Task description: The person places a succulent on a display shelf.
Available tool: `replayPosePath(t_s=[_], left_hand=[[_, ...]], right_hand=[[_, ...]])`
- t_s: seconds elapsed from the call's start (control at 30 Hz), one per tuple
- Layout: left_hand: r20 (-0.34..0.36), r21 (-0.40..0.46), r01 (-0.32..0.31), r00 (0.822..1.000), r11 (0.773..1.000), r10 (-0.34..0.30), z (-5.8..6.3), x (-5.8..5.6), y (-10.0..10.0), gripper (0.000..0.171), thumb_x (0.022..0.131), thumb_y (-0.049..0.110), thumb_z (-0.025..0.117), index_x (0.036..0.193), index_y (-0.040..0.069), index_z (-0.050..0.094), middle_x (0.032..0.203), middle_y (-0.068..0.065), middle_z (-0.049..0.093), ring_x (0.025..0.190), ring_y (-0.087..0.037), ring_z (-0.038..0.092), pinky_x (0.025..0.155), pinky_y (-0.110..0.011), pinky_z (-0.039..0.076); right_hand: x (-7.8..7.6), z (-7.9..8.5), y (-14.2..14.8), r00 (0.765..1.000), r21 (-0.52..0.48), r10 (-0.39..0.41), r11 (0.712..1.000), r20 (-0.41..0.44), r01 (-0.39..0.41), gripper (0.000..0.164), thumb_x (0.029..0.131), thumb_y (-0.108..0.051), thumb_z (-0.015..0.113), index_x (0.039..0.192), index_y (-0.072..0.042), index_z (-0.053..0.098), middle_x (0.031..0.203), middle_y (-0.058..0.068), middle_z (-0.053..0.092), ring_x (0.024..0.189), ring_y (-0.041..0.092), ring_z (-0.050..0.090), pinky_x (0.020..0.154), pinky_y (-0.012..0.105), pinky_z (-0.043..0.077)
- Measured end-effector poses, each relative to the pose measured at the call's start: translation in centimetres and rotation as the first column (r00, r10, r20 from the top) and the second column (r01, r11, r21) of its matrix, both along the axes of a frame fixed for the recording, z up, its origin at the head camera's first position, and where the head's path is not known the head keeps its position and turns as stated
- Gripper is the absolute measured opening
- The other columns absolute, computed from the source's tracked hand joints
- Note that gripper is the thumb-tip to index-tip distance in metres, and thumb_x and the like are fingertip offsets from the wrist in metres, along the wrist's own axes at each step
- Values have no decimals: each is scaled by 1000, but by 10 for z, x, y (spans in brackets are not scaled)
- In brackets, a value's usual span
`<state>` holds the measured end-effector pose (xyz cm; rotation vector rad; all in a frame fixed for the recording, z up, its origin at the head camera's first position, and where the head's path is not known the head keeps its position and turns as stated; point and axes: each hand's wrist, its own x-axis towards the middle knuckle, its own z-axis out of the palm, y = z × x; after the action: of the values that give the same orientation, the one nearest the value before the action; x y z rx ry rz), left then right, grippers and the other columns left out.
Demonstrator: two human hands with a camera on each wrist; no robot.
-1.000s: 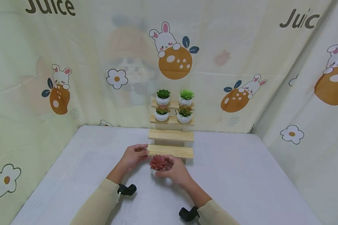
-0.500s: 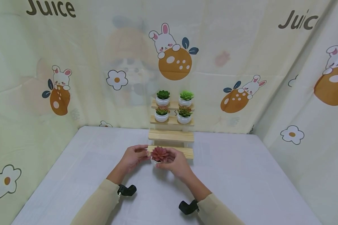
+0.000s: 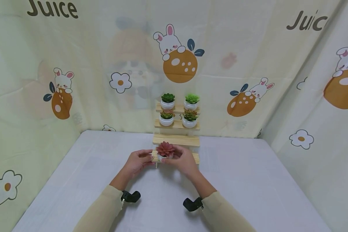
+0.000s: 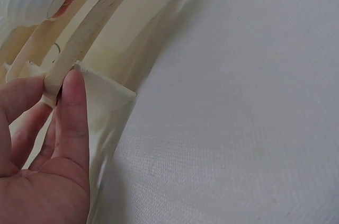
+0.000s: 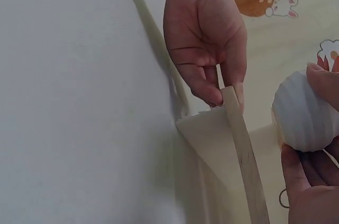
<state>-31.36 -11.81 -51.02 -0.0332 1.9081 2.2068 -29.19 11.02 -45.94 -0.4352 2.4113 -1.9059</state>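
Note:
My right hand (image 3: 185, 162) grips a small white ribbed pot (image 5: 303, 113) with a red succulent (image 3: 165, 149) in it. The pot is upright over the left part of the lowest step (image 3: 196, 158) of a wooden tiered stand; in the right wrist view a gap shows between pot and plank (image 5: 244, 155). With thumb and fingers, my left hand (image 3: 137, 162) pinches that step's left end, as the left wrist view also shows. Higher up, a dark green succulent (image 3: 168, 98) and a bright green one (image 3: 192, 98) share the top step. Two reddish-green succulents (image 3: 166, 114) (image 3: 190, 115) occupy the step below.
The stand's second-lowest step (image 3: 176, 140) is bare wood, just behind the red succulent. A white cloth covers the table (image 3: 243, 180). Behind the stand hangs a cream curtain (image 3: 214, 25) printed with rabbits and flowers. Black wrist cameras (image 3: 131, 196) sit on both wrists.
My right hand has lifted the potted red succulent from in front of the stand, up and forward over the lowest step. My left hand has kept its place at the step's end.

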Motion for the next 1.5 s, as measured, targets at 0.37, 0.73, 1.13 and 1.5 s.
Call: replayPosePath(t_s=[0.37, 0.73, 1.13, 1.5], left_hand=[[18, 22, -14, 1000, 1000, 13, 2, 1, 2, 41, 98, -4, 63, 138, -7, 58, 115, -15, 69, 91, -17, 71, 89, -35, 65], [15, 15, -15, 1000, 1000, 15, 2, 0, 3, 41, 98, -3, 64, 138, -6, 58, 114, -15, 68, 92, -17, 71, 89, -35, 65], [18, 7, -21, 1000, 1000, 21, 0, 0, 2, 40, 98, -2, 64, 138, -5, 59, 117, -18, 68, 94, -18, 71, 89, -35, 65], [6, 21, -23, 1000, 1000, 22, 1, 2, 4, 40, 98, -3, 63, 138, -7, 58, 116, -17, 69, 92, -18, 71, 89, -35, 65]], right_hand=[[-22, 15, -6, 996, 71, -74, 994, -58, 79, 59, 75, -27, 93, 128, -13, 71, 125, 6, 73, 115, 19, 70, 102, 35, 60], [-39, 25, -10, 990, 98, -98, 989, -104, 108, 56, 78, -26, 91, 129, -15, 71, 124, 6, 74, 112, 21, 72, 97, 37, 62], [-51, 27, -13, 988, 110, -127, 985, -94, 137, 56, 79, -28, 90, 129, -11, 70, 123, 9, 74, 110, 22, 72, 93, 36, 64], [-54, 24, -17, 985, 76, -148, 985, -94, 155, 54, 80, -24, 89, 128, -9, 71, 124, 10, 74, 112, 23, 72, 95, 37, 63]])
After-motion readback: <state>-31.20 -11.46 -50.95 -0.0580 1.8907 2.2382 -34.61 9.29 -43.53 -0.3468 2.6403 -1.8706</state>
